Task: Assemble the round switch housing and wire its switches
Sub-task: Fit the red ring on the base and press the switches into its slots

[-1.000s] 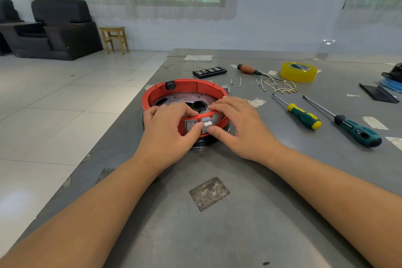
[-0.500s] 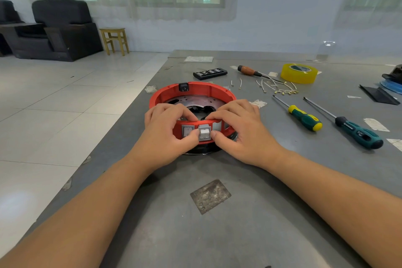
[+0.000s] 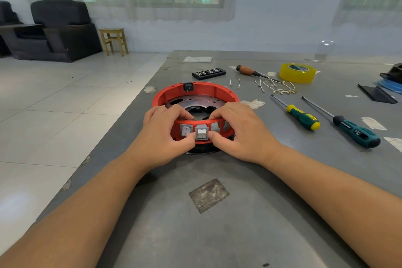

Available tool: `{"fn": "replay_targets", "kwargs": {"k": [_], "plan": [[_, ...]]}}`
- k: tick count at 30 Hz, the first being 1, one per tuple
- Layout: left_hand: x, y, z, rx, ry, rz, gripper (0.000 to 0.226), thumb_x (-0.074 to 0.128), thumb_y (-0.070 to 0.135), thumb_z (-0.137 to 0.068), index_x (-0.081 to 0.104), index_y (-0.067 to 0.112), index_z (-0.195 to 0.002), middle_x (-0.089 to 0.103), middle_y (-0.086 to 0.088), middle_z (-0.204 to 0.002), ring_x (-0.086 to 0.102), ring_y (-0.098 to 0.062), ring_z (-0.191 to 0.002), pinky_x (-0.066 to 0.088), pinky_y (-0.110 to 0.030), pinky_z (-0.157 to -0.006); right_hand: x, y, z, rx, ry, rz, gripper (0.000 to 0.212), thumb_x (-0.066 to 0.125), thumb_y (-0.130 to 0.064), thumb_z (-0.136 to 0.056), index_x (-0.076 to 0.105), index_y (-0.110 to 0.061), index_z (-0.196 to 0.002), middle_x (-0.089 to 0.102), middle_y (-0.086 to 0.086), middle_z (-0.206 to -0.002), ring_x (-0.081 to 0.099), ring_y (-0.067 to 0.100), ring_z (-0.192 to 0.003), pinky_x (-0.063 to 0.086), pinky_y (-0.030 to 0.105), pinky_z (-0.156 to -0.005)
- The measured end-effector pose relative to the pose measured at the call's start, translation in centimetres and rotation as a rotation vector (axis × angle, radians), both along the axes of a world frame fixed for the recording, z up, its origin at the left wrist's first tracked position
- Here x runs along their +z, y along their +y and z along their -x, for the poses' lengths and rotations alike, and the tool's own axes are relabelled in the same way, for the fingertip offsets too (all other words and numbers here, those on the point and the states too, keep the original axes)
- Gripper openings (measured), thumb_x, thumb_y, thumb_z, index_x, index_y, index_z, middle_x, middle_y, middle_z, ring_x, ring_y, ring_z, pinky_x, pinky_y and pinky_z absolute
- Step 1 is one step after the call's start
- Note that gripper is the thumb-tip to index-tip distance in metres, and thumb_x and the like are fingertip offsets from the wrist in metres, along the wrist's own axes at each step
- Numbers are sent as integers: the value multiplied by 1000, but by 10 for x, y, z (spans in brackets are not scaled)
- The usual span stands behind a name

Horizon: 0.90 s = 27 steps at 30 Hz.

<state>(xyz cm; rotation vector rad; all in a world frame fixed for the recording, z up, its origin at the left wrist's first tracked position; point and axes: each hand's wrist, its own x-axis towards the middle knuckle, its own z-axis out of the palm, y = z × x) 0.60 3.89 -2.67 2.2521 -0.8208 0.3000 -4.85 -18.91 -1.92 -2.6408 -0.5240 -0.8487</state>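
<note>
Your left hand (image 3: 161, 135) and right hand (image 3: 237, 135) both grip the near wall of the red housing (image 3: 226, 95), fingers curled over its rim and thumbs pressing a grey switch (image 3: 201, 133) from either side. It sits proud in the middle opening, so you appear to be seating the second switch; the first switch (image 3: 186, 130) is already flush to its left, and an empty opening (image 3: 214, 126) waits just to the right. The housing rests on the counter (image 3: 217, 235) straight ahead of you. Next, push squarely until it is level, keeping the ring from sliding. Tiny marks on the rockers are too small to read; no brand is legible anywhere.
</note>
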Motion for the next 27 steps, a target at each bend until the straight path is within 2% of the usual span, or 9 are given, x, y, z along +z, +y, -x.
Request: {"fn": "replay_targets", "kwargs": {"k": [2, 6, 10, 19, 27], "plan": [[0, -1, 0, 2, 0, 4, 37, 51, 67, -70, 53, 49, -103, 56, 14, -109, 37, -15, -124, 38, -35, -103, 1, 1, -1, -6, 4, 15, 32, 65, -45, -87, 66, -21, -108, 62, -9, -95, 53, 9, -93, 40, 28, -88], [-1, -1, 0, 9, 8, 6, 35, 51, 67, -72, 52, 49, -102, 57, 12, -109, 37, -16, -124, 37, -35, -102, 1, 1, -1, -13, 13, 29, 30, 64, -43, -88, 67, -20, -105, 62, -6, -93, 53, 13, -91, 37, 27, -87], [-1, -2, 0, 9, 13, 5, 31, 52, 66, -73, 51, 51, -100, 56, 13, -108, 37, -16, -124, 37, -35, -101, 1, 1, -3, -12, 25, 27, 28, 63, -43, -88, 66, -20, -104, 62, -5, -92, 53, 14, -90, 38, 29, -86], [-3, -2, -2, 18, 5, -5, 41, 48, 69, -73, 54, 46, -106, 56, 13, -109, 35, -16, -124, 34, -33, -101, -1, 0, -5, -11, 34, 32, 32, 55, -48, -90, 65, -22, -104, 61, -7, -91, 52, 13, -89, 37, 28, -87], [-4, -2, -2, 29, -19, 7, 39, 47, 68, -75, 54, 45, -105, 56, 16, -106, 37, -15, -121, 33, -32, -99, -4, 0, -6, -13, 18, 8, 25, 59, -45, -92, 64, -23, -103, 60, -7, -91, 51, 12, -90, 37, 29, -86]]}}
